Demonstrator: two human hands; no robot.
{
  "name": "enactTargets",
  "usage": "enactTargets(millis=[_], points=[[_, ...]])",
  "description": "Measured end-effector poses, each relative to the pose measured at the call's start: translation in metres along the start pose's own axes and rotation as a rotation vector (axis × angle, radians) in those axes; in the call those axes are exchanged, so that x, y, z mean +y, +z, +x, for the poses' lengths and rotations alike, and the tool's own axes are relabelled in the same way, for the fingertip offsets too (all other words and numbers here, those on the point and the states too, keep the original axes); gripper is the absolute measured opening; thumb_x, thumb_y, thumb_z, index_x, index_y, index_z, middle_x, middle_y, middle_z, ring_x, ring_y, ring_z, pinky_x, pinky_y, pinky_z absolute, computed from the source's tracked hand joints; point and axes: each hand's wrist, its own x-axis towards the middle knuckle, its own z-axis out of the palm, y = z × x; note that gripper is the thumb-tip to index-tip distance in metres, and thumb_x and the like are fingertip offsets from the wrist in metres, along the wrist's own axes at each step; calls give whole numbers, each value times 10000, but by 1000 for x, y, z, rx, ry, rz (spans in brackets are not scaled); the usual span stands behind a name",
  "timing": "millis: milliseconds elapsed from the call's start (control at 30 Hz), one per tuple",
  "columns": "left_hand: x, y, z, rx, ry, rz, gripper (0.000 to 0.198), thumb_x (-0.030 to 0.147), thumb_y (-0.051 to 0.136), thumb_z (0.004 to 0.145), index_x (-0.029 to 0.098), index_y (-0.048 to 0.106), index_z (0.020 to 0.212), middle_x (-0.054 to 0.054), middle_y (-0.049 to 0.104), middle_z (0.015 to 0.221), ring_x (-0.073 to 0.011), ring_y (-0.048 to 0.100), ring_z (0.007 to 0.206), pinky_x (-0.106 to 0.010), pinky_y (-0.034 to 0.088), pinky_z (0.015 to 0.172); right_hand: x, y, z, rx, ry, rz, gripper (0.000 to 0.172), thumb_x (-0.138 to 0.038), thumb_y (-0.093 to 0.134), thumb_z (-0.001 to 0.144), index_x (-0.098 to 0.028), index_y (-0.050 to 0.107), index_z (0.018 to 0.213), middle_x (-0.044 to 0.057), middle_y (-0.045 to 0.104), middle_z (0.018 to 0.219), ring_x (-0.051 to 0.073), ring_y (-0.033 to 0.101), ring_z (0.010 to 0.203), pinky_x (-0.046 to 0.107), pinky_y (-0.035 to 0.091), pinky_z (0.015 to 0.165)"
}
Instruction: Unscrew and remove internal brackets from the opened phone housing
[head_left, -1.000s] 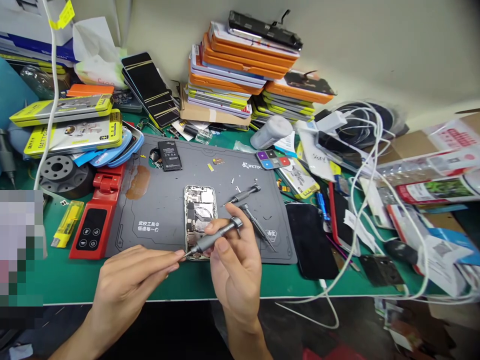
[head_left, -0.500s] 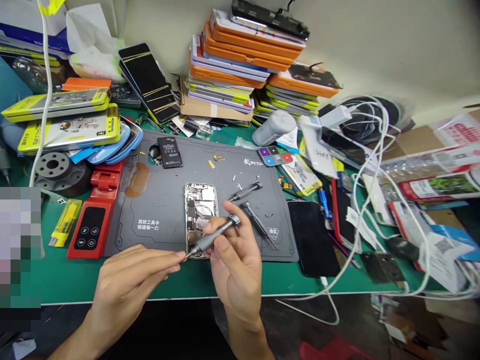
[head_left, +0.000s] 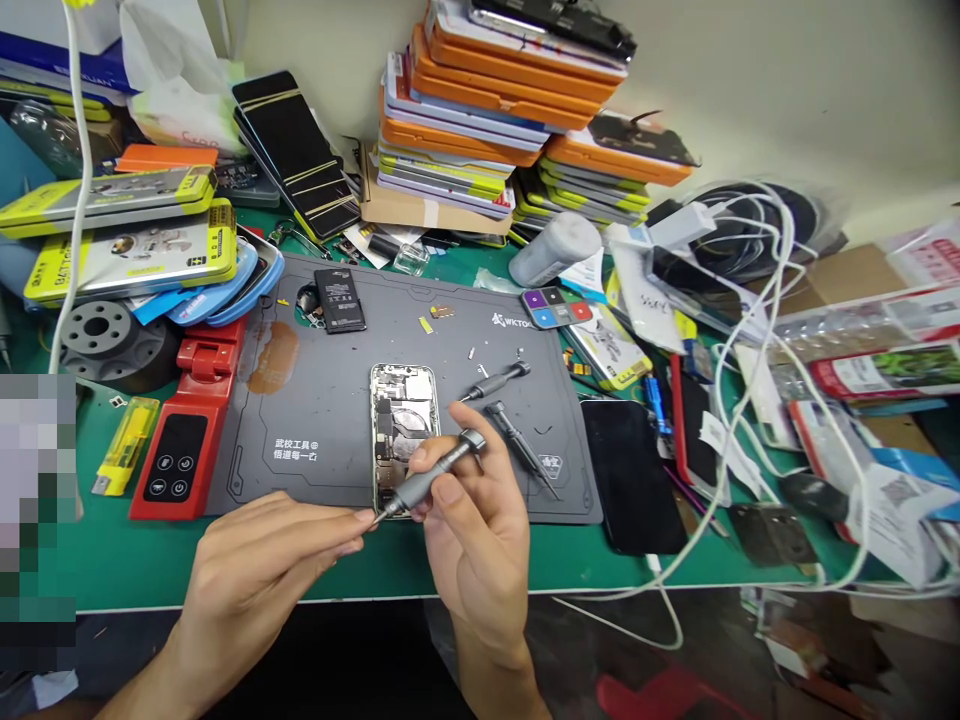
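My right hand [head_left: 480, 530] is closed around the grey handle of a precision screwdriver [head_left: 427, 480], its index finger raised near the cap end. The screwdriver slants down to the left, its thin tip at the fingertips of my left hand [head_left: 277, 560]. Those fingers are pinched together at the tip; whether they grip the bit or some tiny part is hidden. Behind the screwdriver lies an opened phone [head_left: 405, 410], its inner parts exposed and its lower end partly covered by my right hand. Two more screwdrivers, one short [head_left: 496, 381] and one longer [head_left: 521, 450], lie right of the phone.
A grey work mat [head_left: 315, 400] carries a phone battery [head_left: 340, 300] and small loose bits. A red device [head_left: 176, 440] and yellow lighter [head_left: 126, 445] stand left. On the right are a dark phone [head_left: 634, 475] and tangled white cables [head_left: 739, 400]. Stacked boxes [head_left: 495, 90] line the back.
The camera view has shifted slightly. Both hands keep almost the same pose, with the screwdriver's tip still at the left fingertips.
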Motion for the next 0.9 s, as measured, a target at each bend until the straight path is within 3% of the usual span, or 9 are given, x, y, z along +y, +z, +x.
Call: enactTargets(millis=[167, 267, 400, 467, 533, 733, 900], points=[[-1, 0, -5, -13, 8, 27, 196, 166, 615, 1106, 221, 733, 1252, 17, 842, 1132, -86, 804, 993, -220, 593, 812, -1, -2, 2, 9, 38, 11, 387, -235, 687, 1103, -344, 669, 1473, 22, 726, 1064, 87, 649, 790, 134, 589, 693], [-3, 4, -6, 27, -4, 146, 253, 126, 677, 1062, 204, 721, 1298, -9, 824, 1182, -122, 773, 1025, -276, 577, 876, -4, -4, 4, 69, -46, -95, 383, -250, 668, 1109, -325, 664, 1485, 22, 705, 1031, 82, 609, 726, 142, 590, 655], [-5, 14, 3, -20, 62, 523, 271, 146, 709, 1038, 181, 734, 1305, -51, 787, 1159, -201, 680, 970, -372, 491, 862, -8, -8, 9, 239, -503, -546, 493, -144, 648, 1106, -290, 578, 1571, 42, 714, 1022, 138, 684, 846, 191, 633, 657], [-6, 17, 6, -73, 106, 620, 287, 170, 703, 1043, 193, 734, 1328, -63, 766, 1167, -227, 635, 948, -390, 443, 820, -6, -12, 11, 235, -759, -776, 593, -74, 676, 1078, -275, 524, 1615, 52, 724, 1059, 172, 724, 928, 256, 685, 710], [-7, 18, 6, -116, 138, 646, 322, 153, 686, 1045, 191, 717, 1363, -74, 750, 1205, -246, 608, 971, -403, 425, 828, -1, -15, 12, 158, -892, -913, 635, -30, 688, 1062, -249, 504, 1629, 60, 728, 1094, 185, 747, 953, 313, 719, 777], [-9, 18, -1, -214, 174, 712, 405, 85, 600, 1052, 172, 672, 1442, -102, 711, 1296, -277, 583, 1022, -428, 415, 860, 11, -17, 13, 65, -853, -970, 633, 15, 666, 1061, -207, 493, 1628, 68, 727, 1157, 164, 765, 1011, 304, 717, 887], [-9, 20, 1, -213, 179, 717, 383, 138, 634, 1058, 153, 673, 1439, -122, 709, 1306, -281, 609, 1029, -439, 430, 867, 10, -17, 12, 43, -796, -998, 633, -31, 663, 1069, -240, 473, 1635, 70, 730, 1175, 181, 772, 999, 325, 730, 853]])
